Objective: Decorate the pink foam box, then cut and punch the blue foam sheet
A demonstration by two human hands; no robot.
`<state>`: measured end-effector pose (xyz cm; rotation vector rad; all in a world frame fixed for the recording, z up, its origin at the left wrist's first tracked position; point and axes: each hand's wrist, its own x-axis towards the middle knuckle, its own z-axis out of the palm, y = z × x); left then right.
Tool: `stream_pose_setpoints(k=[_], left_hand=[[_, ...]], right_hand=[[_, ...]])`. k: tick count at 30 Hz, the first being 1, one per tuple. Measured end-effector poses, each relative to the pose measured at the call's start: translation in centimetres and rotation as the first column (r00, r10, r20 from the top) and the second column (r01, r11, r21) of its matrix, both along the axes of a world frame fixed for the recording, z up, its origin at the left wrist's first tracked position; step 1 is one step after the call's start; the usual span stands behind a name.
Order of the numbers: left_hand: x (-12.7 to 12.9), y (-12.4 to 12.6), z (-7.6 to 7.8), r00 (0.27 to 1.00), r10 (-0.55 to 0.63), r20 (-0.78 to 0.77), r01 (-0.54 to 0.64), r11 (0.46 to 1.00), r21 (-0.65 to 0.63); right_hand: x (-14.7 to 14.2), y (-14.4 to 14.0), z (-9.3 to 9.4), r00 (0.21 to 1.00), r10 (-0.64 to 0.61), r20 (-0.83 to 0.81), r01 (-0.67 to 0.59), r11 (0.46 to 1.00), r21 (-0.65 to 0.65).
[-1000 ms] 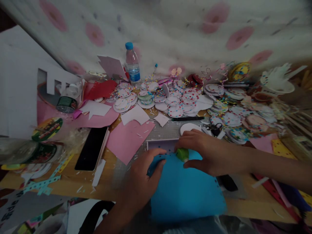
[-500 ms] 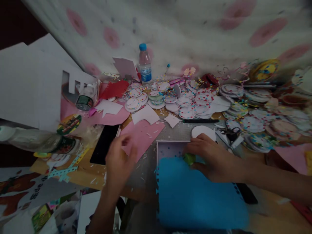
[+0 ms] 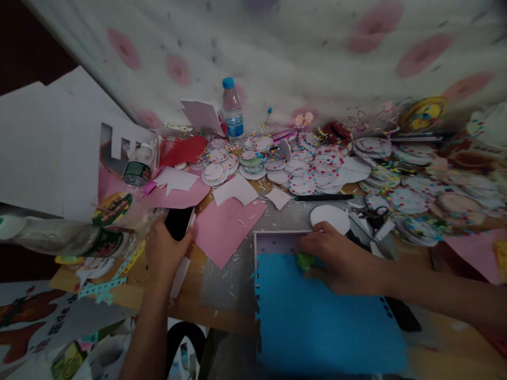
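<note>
Left hand (image 3: 164,253) closed around one black phone (image 3: 179,222) on the desk (image 3: 222,287); right hand (image 3: 340,256) clamps one green punch (image 3: 304,260) at the top edge of one blue sheet (image 3: 320,322).

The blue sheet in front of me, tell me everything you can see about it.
The blue sheet is a plain bright blue piece, seemingly paper or thin foam, lying flat on the table and running off its near edge. Its left edge and right corner show small punched notches. Its far edge overlaps a shallow pale box. The right hand rests on its top edge, pressing a small green tool there.
</note>
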<state>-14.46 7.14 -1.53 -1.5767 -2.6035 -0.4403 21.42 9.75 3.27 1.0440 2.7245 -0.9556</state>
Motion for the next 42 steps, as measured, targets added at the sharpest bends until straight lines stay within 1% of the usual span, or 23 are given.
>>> stream_pose_setpoints(k=[4, 9, 12, 16, 20, 22, 23, 25, 27, 28, 29, 30, 31, 32, 33, 34, 35, 37, 39, 42], left_hand=[[0.3, 0.2, 0.7, 0.998, 0.06, 0.018, -0.059, 0.997, -0.05], [1.0, 0.7, 1.6, 0.987, 0.163, 0.012, -0.16, 0.979, -0.124], [1.3, 0.7, 1.8, 0.987, 0.162, 0.001, -0.16, 0.978, -0.131], [1.3, 0.8, 1.6, 0.99, 0.137, -0.011, -0.138, 0.981, -0.136], [1.0, 1.0, 1.4, 0.988, 0.153, 0.018, -0.149, 0.978, -0.145], [1.1, 0.7, 1.8, 0.992, 0.126, 0.017, -0.124, 0.987, -0.106], [1.4, 0.4, 2.2, 0.996, 0.092, 0.014, -0.091, 0.994, -0.059], [2.6, -0.6, 3.2, 1.0, -0.009, 0.021, 0.007, 0.996, 0.088], [4.7, -2.0, 4.3, 0.989, -0.111, 0.092, 0.084, 0.961, 0.264], [6.0, -2.7, 4.7, 0.976, -0.165, 0.144, 0.112, 0.94, 0.322], [7.4, -3.4, 4.9, 0.945, -0.246, 0.217, 0.161, 0.924, 0.346], [9.0, -4.0, 5.0, 0.888, -0.323, 0.328, 0.198, 0.911, 0.361], [10.5, -4.5, 5.0, 0.788, -0.388, 0.478, 0.248, 0.91, 0.331], [11.9, -4.8, 4.8, 0.659, -0.429, 0.618, 0.313, 0.904, 0.293], [13.1, -5.0, 4.6, 0.551, -0.417, 0.723, 0.367, 0.899, 0.239], [14.1, -5.1, 4.3, 0.491, -0.381, 0.783, 0.413, 0.894, 0.176], [14.9, -5.2, 4.0, 0.466, -0.351, 0.812, 0.453, 0.883, 0.123], [15.8, -5.1, 3.5, 0.471, -0.328, 0.819, 0.507, 0.861, 0.053], [15.9, -5.0, 3.2, 0.479, -0.351, 0.804, 0.537, 0.842, 0.048], [15.4, -4.9, 2.9, 0.482, -0.382, 0.788, 0.548, 0.833, 0.069]], right_hand=[[0.0, 0.1, 0.0, 1.0, 0.013, -0.014, -0.012, 1.0, 0.025], [0.0, 0.2, 0.0, 1.0, 0.011, -0.01, -0.01, 0.998, 0.059], [0.0, 0.4, 0.1, 1.0, 0.002, 0.004, -0.002, 0.998, 0.061], [0.2, 0.7, 0.2, 1.0, -0.009, -0.007, 0.009, 0.999, 0.054], [0.3, 0.8, 0.2, 0.999, -0.028, -0.03, 0.03, 0.998, 0.058], [0.3, 0.9, 0.3, 0.999, -0.036, -0.033, 0.037, 0.998, 0.053], [0.4, 1.0, 0.4, 0.999, -0.04, -0.034, 0.041, 0.998, 0.05], [0.6, 1.1, 0.6, 0.998, -0.048, -0.04, 0.05, 0.997, 0.051], [0.8, 1.2, 0.9, 0.997, -0.057, -0.055, 0.06, 0.997, 0.058], [0.9, 1.2, 1.1, 0.996, -0.062, -0.066, 0.065, 0.996, 0.059], [1.1, 1.2, 1.3, 0.995, -0.07, -0.077, 0.074, 0.995, 0.06], [1.1, 1.1, 1.6, 0.993, -0.077, -0.088, 0.083, 0.995, 0.061], [1.2, 0.9, 1.8, 0.992, -0.084, -0.097, 0.091, 0.994, 0.062], [1.2, 0.8, 2.1, 0.991, -0.087, -0.105, 0.094, 0.993, 0.065], [1.1, 0.6, 2.4, 0.99, -0.083, -0.114, 0.091, 0.993, 0.069], [1.1, 0.4, 2.7, 0.99, -0.076, -0.122, 0.085, 0.994, 0.072], [1.1, 0.3, 3.0, 0.99, -0.067, -0.125, 0.077, 0.994, 0.073], [1.1, 0.1, 3.6, 0.992, -0.044, -0.119, 0.051, 0.997, 0.059], [1.3, 0.1, 3.9, 0.995, -0.024, -0.094, 0.027, 0.999, 0.028], [1.5, 0.2, 4.0, 0.999, -0.01, -0.047, 0.008, 0.999, -0.034]])
